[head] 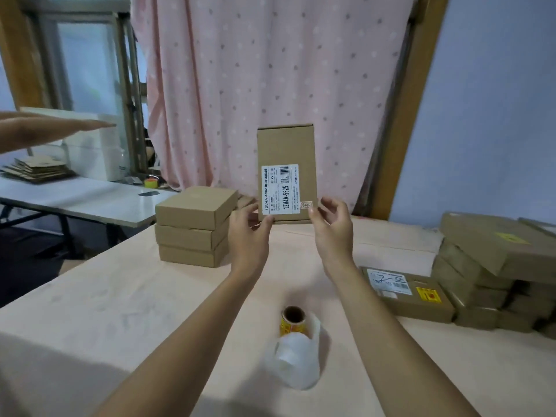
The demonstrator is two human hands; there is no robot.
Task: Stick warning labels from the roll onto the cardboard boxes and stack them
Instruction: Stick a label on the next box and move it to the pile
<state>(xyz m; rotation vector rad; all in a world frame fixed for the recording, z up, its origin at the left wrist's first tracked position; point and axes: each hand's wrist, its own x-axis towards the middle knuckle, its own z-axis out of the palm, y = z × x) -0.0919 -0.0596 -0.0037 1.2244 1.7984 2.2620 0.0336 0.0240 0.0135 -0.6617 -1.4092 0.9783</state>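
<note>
- The cardboard box (pixel 285 152) is standing upright between the two hands, lifted above the surface (pixel 120 311), with its broad face turned toward the camera.
- The left hand (pixel 248 227) is pinching the box's lower left corner, and the right hand (pixel 331 224) is pinching the lower right corner, thumb on the front.
- A white printed sticker (pixel 279 189) is covering the lower part of that face. No yellow warning label is showing on it, so this box is probably waiting for one.
- To do this step well, the person is best off choosing bare cardboard above the hands, clear of the white sticker and its barcode. Laying the box flat first should make it possible to press the label on without creases.
- The label roll (pixel 293 319) is lying on the surface below the hands, nearer the person, with loose white backing paper (pixel 296 362) trailing from it. One hand will have to let go of the box to reach it.
- Left of the left hand, three plain boxes (pixel 192 227) are sitting in a stack.
- Right of the right hand and lower, a flat box (pixel 406 293) is already carrying a yellow label (pixel 428 294), and beside it a taller pile (pixel 487 266) is leaning unevenly. Squaring the edges would keep the stack from slipping.
- Far to the left, another person's hand (pixel 54 127) is reaching in, fingers straight.
</note>
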